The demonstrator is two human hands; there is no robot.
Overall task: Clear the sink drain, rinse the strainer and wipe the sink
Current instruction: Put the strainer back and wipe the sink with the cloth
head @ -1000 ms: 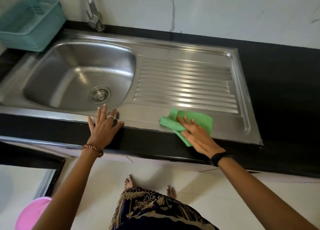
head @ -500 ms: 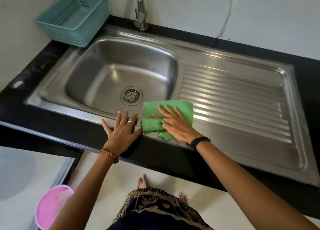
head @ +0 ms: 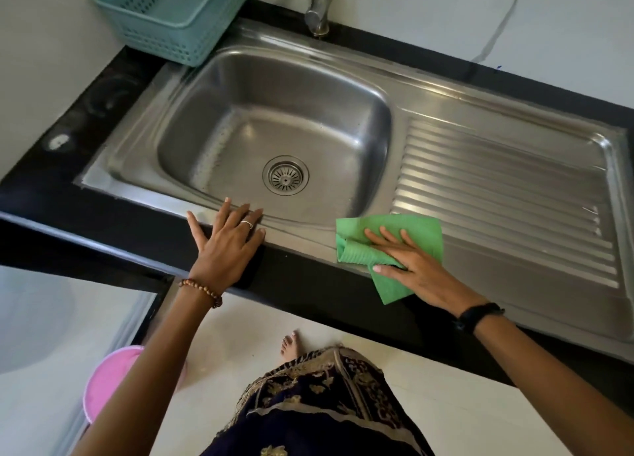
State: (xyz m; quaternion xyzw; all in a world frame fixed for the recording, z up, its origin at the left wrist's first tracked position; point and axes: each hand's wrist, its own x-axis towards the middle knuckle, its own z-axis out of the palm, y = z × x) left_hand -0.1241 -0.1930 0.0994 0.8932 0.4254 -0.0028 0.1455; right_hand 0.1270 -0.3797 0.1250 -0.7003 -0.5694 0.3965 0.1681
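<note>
1. The fingers (head: pixel 389 236) of the right hand (head: pixel 417 270) were laid straight and spread on the green cloth (head: pixel 417 230), pressing it flat against the steel rather than clutching it; the thumb lay across a bunched fold near the cloth's front edge.
2. The fingers (head: pixel 224 215) of the left hand (head: pixel 224 246) were stretched out and relaxed, nothing being held; the palm was rested on the black bench (head: pixel 144 236) with the fingertips reaching onto the sink's front rim. A ring was seen on one finger and a beaded bracelet (head: pixel 202 290) at the wrist.
3. The cloth was found on the front rim of the sink (head: pixel 308 239), at the corner where the basin meets the ribbed drainboard (head: pixel 507 194), one corner hanging over the bench edge.
4. Compared with half a second earlier, the cloth and right hand had been shifted to the right along the rim: then they lay just beside the left hand, now they were well apart from it. A second earlier the cloth had been further right, on the drainboard's front margin. The left hand had been kept in the same place on the rim.
5. The strainer (head: pixel 285 175) was seated in the drain at the basin floor, as before.
6. A tap (head: pixel 319 5) stood behind the basin, and a teal basket (head: pixel 171 16) was set on the bench at the back left corner.
</note>
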